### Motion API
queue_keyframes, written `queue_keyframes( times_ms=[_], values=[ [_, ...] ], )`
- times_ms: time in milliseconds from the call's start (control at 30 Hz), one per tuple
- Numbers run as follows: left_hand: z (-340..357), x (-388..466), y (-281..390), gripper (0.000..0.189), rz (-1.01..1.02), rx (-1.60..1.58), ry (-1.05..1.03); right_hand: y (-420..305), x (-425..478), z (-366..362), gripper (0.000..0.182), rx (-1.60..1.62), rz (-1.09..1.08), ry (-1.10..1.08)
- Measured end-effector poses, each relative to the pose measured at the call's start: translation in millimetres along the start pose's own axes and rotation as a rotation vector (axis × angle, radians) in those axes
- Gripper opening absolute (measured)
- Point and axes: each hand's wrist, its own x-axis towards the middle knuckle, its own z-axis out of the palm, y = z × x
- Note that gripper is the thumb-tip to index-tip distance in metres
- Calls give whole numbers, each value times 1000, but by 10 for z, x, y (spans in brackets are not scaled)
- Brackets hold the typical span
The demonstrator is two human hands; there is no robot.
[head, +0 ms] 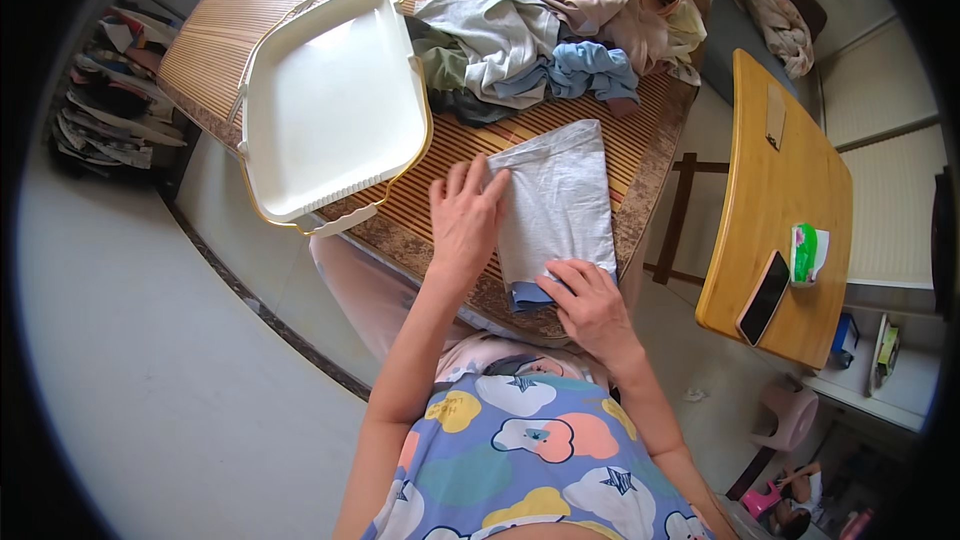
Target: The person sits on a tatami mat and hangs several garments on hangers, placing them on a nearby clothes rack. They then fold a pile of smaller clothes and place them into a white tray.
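Observation:
A light grey garment (559,195), folded into a long flat shape, lies on the striped bamboo mat (409,221) before me, with a blue edge showing at its near end. My left hand (469,214) rests at its left side, fingertips at the upper left edge. On the near right part lies my right hand (589,300), its fingers slightly bent over the cloth near the blue edge. Neither hand grips the cloth plainly. Beyond the garment is a loose pile of clothes (517,37) in grey, green, blue and beige.
A white plastic basket (337,211) with a handle stands left on the mat. At right, a wooden table (772,202) bears a phone (763,298) and a green tissue pack (804,255). Stacked clothes (112,105) sit far left. Another person (802,499) is at the lower right.

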Motion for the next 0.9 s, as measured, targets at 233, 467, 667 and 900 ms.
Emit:
queue_keyframes(
  times_ms=[233, 467, 667, 900],
  values=[
    [243, 37, 291, 45, 215, -192, -162, 212, 242, -92, 31, 150, 8, 100],
    [195, -62, -54, 40, 72, 62, 19, 619, 235, 19, 39, 203, 166, 172],
    [-141, -821, 182, 45, 66, -573, -59, 530, -133, -173, 40, 374, 180, 131],
    [-176, -1089, 257, 49, -61, -631, -19, 497, -122, -148, 33, 226, 121, 87]
  ],
)
